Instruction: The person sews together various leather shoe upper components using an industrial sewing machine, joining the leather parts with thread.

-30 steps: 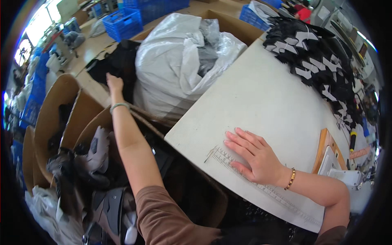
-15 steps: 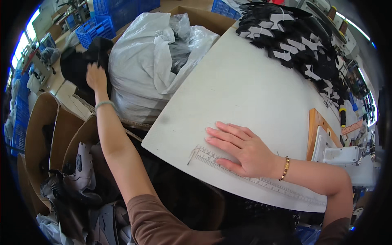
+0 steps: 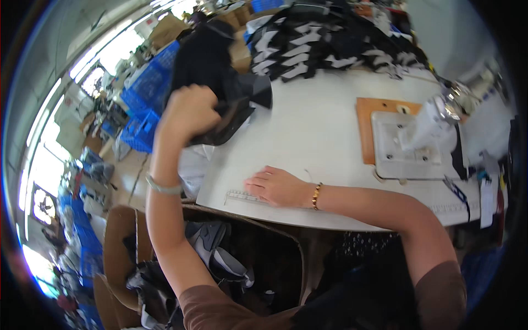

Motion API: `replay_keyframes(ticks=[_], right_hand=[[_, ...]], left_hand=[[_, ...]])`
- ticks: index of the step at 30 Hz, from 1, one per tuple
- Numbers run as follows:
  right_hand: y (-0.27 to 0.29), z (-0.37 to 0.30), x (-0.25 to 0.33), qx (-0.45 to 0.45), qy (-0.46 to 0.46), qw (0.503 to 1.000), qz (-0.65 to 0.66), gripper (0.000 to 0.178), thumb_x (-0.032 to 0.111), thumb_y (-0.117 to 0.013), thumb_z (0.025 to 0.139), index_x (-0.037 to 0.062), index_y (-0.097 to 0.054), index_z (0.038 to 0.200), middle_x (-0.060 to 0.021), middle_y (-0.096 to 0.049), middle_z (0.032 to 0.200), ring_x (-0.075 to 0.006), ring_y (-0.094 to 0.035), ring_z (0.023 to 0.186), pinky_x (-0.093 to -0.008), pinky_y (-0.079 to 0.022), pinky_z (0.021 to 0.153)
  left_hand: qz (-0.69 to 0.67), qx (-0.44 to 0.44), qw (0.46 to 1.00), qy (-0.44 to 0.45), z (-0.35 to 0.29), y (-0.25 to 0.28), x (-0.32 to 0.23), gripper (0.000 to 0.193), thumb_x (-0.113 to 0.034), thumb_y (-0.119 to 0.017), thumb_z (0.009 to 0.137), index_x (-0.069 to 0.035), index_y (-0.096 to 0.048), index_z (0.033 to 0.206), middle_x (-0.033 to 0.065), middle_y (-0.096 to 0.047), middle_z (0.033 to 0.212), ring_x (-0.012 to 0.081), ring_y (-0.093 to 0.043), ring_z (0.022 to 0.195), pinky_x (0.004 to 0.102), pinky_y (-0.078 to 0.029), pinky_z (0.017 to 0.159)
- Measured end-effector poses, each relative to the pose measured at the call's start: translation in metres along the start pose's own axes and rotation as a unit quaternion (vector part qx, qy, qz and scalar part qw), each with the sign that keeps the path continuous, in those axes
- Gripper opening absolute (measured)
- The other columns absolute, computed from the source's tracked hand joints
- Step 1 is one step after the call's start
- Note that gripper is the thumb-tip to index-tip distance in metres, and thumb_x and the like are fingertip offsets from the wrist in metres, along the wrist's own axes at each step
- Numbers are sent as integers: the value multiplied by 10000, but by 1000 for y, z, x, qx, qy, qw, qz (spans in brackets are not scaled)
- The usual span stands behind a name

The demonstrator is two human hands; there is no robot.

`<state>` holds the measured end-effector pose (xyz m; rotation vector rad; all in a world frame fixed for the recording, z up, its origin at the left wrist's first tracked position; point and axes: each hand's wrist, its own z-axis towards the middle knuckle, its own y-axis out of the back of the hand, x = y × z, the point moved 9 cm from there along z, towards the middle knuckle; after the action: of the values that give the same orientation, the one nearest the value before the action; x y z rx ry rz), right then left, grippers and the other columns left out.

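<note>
My left hand (image 3: 188,113) is raised over the left end of the white table (image 3: 297,132), its fingers closed on a bundle of black pieces (image 3: 203,63). The bundle is blurred, and I cannot tell whether it is fabric or leather. Part of it hangs over the tabletop. Palm down, my right hand (image 3: 278,187) rests on the table near its front edge, holding nothing. Beneath its fingers runs a ruler scale (image 3: 236,194). A pile of black and white cut pieces (image 3: 308,47) covers the table's far side.
A sewing machine (image 3: 434,124) with a brown wooden plate (image 3: 366,126) stands on the right. Below the table's front edge, a cardboard box (image 3: 118,236) stands close to grey shoe uppers (image 3: 217,247). Blue crates (image 3: 140,132) lie beyond my left arm. Small scissors (image 3: 457,191) are at the right edge.
My left hand has lifted the black bundle from beside the white sack and swung it right, to the table. My right hand stays on the ruler scale, fingers less spread. The view has turned.
</note>
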<state>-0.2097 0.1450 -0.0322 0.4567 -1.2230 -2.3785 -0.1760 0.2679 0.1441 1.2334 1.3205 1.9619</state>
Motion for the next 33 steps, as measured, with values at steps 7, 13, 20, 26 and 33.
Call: replay_keyframes(ticks=[7, 13, 20, 26, 33], right_hand=[[87, -173, -75, -186, -536, 399, 721, 577, 557, -404, 899, 6, -559, 967, -81, -609, 901, -166, -580, 721, -306, -459, 704], [93, -232, -93, 19, -532, 496, 687, 458, 456, -564, 847, 24, -589, 997, -29, -589, 882, -97, -520, 720, -234, -359, 592], [97, -220, -81, -3, -477, 562, 676, 308, 161, -693, 782, 23, -566, 1026, 23, -544, 858, -55, -500, 778, -201, -387, 745], [103, -222, -82, -57, -481, 553, 678, 304, 110, -681, 789, 18, -543, 1043, -1, -585, 852, -79, -533, 811, -218, -400, 777], [125, -237, -86, -27, -484, 560, 672, 321, 207, -644, 840, 3, -543, 1067, -8, -588, 795, -84, -547, 705, -220, -434, 646]], left_hand=[[-14, 45, 980, -193, -107, -40, -231, 200, -58, -547, 698, 60, -616, 844, 206, -602, 874, 313, -647, 701, 378, -524, 647], [-100, -193, 936, -278, -153, -18, -328, 268, -121, -531, 719, -19, -619, 951, 86, -602, 839, 215, -620, 730, 306, -495, 689], [-264, -142, 895, -330, -163, 21, -335, 259, -97, -634, 753, -5, -589, 990, 81, -565, 715, 188, -583, 572, 298, -472, 496], [-192, -346, 810, -432, -207, 82, -329, 276, -70, -660, 645, -65, -682, 920, 55, -581, 862, 194, -601, 826, 283, -470, 743], [-127, -186, 951, -214, -134, 60, -304, 471, -97, -624, 646, -113, -619, 1117, 102, -592, 1064, 294, -579, 973, 371, -442, 805]])
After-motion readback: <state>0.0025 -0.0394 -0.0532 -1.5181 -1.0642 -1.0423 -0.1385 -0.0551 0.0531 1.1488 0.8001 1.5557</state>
